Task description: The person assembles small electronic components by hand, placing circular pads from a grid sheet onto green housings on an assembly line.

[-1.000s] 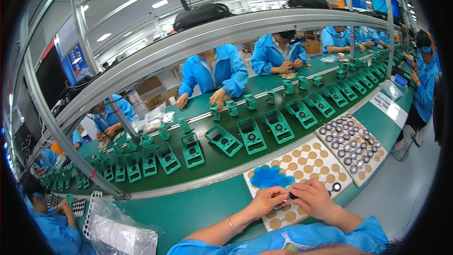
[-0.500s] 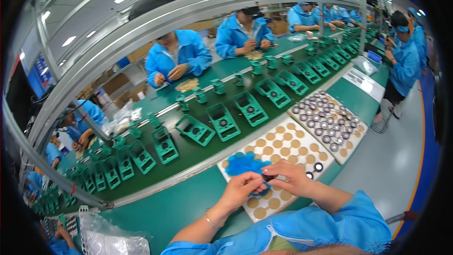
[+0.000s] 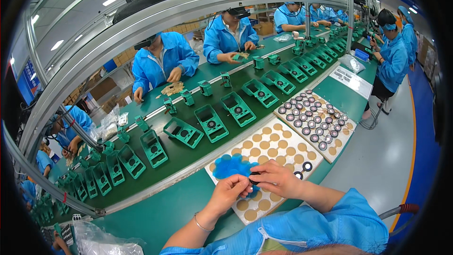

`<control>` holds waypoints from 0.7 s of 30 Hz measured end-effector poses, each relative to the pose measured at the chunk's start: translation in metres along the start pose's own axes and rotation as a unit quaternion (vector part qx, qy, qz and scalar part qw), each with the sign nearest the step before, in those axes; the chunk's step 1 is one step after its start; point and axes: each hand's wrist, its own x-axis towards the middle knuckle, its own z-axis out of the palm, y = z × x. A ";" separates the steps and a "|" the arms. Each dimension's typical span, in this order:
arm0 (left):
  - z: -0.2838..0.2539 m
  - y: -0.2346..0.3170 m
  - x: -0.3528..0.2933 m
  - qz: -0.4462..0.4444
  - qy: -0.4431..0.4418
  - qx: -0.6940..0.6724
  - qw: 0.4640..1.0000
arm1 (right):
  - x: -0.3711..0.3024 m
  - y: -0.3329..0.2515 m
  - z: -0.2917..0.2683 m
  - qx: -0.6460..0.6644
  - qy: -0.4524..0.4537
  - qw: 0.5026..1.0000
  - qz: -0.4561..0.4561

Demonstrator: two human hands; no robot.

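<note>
My left hand (image 3: pixel 230 191) and my right hand (image 3: pixel 279 179) meet over the near tray, fingers pinched together. Between their fingertips is a small black round part (image 3: pixel 255 178), mostly covered by the fingers. The tray (image 3: pixel 315 147) is a white board with rows of round tan recesses. A blue sheet with a scalloped edge (image 3: pixel 230 165) lies on it, just beyond my left hand. Two black round parts with pale centres, one of them at the tray's right edge (image 3: pixel 307 166), sit to the right of my right hand.
A second white tray (image 3: pixel 334 152) holds several round speaker-like parts (image 3: pixel 317 123). Beyond runs a green conveyor (image 3: pixel 188 160) with several green plastic housings (image 3: pixel 211 123). A metal frame bar (image 3: pixel 188 4) crosses overhead. Clear plastic bags (image 3: pixel 101 240) lie at lower left. Co-workers in blue (image 3: pixel 165 59) sit opposite.
The whole view has shifted slightly, so the scene sits further left. My hands stay together around the black part. Across the conveyor, co-workers' hands have moved.
</note>
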 end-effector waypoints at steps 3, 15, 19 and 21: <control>-0.002 -0.001 0.000 0.004 -0.003 0.001 1.000 | 0.000 -0.001 0.002 -0.016 0.000 1.000 -0.014; -0.007 -0.004 0.000 -0.017 -0.013 -0.038 0.999 | -0.008 -0.005 0.016 0.381 0.074 0.905 0.173; -0.013 -0.017 0.005 0.015 0.049 0.095 0.994 | -0.002 -0.006 0.002 0.347 0.160 0.895 0.231; -0.017 -0.015 0.007 0.083 0.072 0.293 0.950 | -0.003 0.005 -0.005 0.362 0.189 0.885 0.224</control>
